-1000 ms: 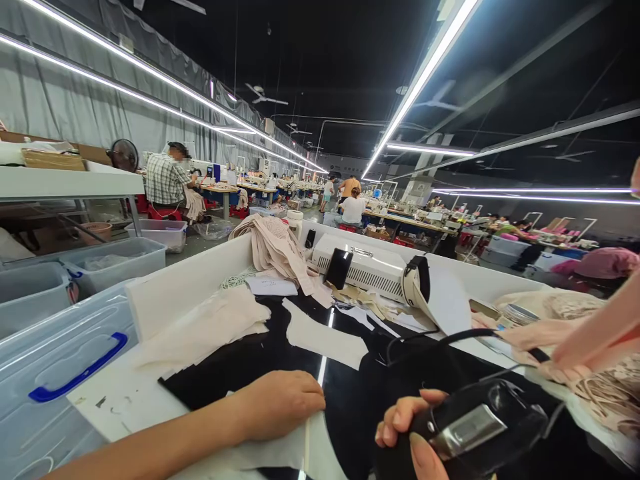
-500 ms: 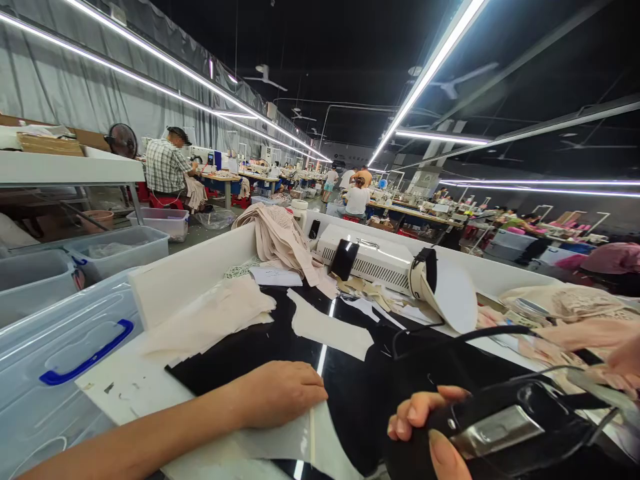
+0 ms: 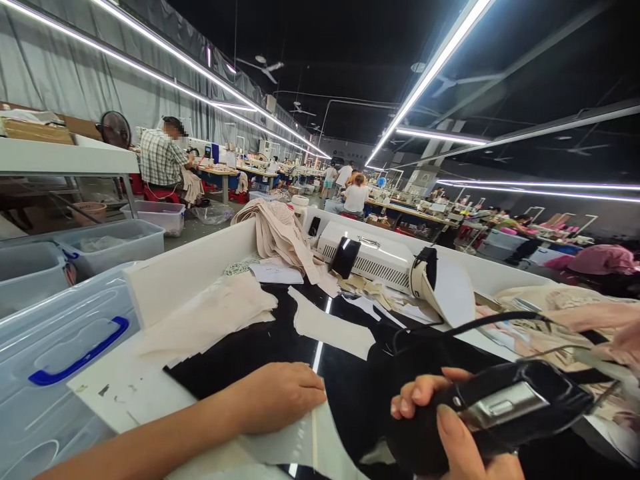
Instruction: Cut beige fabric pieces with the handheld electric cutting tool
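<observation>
My left hand [image 3: 280, 395] lies palm down on a pale, translucent cut piece [image 3: 327, 443], fingers together, fingertips partly hidden. A narrow cream strip [image 3: 314, 437] runs down that piece from beside the fingertips. My right hand [image 3: 460, 440] is closed around a black corded hand tool [image 3: 530, 403] that looks like an iron, with a shiny metal plate on its upper side. Cables trail from it to the right. Beneath my hands is a glossy black work surface [image 3: 350, 387]. A cream cut piece [image 3: 333, 327] lies flat farther back.
Beige fabric [image 3: 280, 230] hangs over the back rim near a white vented machine [image 3: 373, 257]. A phone [image 3: 345, 257] leans against it. More cream pieces [image 3: 220, 313] are at left, beside a clear bin [image 3: 60, 333]. A black cable [image 3: 480, 323] arches at right. People work behind.
My right hand and the iron-like tool have shifted slightly, and more of the tool shows. My left hand stays on the pale piece. The view has turned a little.
</observation>
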{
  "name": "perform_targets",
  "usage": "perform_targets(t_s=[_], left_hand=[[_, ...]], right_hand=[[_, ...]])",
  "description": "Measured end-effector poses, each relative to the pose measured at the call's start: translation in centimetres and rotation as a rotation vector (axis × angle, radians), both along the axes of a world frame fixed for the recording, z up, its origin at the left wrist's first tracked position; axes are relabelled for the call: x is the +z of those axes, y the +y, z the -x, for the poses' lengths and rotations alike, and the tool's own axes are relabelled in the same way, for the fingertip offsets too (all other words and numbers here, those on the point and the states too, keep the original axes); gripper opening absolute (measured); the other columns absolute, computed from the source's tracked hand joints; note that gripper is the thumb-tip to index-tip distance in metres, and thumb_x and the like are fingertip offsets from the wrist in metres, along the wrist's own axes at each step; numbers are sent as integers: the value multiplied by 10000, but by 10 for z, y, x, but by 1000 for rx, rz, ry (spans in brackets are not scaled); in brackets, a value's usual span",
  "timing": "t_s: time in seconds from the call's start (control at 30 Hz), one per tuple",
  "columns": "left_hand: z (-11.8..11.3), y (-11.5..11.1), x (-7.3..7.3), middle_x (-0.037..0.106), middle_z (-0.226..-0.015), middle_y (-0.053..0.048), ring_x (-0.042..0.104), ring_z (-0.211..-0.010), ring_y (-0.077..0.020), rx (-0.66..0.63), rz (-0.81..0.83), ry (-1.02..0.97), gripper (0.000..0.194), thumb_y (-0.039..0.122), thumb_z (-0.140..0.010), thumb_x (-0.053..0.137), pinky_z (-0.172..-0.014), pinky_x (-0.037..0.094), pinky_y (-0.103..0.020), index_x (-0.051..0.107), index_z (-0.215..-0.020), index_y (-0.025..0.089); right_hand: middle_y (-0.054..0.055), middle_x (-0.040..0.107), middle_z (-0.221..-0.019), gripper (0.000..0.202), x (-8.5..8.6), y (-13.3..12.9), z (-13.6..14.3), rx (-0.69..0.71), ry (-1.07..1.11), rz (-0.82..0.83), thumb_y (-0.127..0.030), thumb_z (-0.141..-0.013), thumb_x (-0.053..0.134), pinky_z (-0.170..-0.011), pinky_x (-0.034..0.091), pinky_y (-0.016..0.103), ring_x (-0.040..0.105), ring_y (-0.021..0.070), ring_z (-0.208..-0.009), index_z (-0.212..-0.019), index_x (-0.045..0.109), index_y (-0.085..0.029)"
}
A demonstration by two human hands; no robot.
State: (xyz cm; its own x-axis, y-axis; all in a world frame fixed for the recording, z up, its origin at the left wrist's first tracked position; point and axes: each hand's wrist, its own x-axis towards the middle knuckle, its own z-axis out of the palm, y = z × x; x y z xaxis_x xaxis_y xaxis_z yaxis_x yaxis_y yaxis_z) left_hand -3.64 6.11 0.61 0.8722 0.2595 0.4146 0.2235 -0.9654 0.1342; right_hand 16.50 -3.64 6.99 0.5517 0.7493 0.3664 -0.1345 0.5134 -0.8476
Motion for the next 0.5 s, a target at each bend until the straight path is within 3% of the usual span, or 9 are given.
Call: perform_targets(t_s=[0.27, 0.5], left_hand=[[4, 0, -3, 726, -1153, -75, 699, -1070, -177, -8, 54, -87, 234, 138, -1067, 472, -1015, 545, -282, 681, -1161, 188], [5, 0, 1, 714, -1173, -80, 701, -1052, -199, -18, 107, -47, 233, 141, -1057, 486, -980, 569, -290, 686, -1173, 169]], right_hand=[[-58, 641, -756, 366, 2, 50, 22, -9, 18, -82, -352, -827, 801, -588, 546, 298, 600, 130, -604, -1091, 562, -267], [-50, 646, -808, 357, -12, 66, 28, 27, -17, -81, -342, -886, 758, -632, 543, 318, 609, 140, -647, -1154, 534, -267]])
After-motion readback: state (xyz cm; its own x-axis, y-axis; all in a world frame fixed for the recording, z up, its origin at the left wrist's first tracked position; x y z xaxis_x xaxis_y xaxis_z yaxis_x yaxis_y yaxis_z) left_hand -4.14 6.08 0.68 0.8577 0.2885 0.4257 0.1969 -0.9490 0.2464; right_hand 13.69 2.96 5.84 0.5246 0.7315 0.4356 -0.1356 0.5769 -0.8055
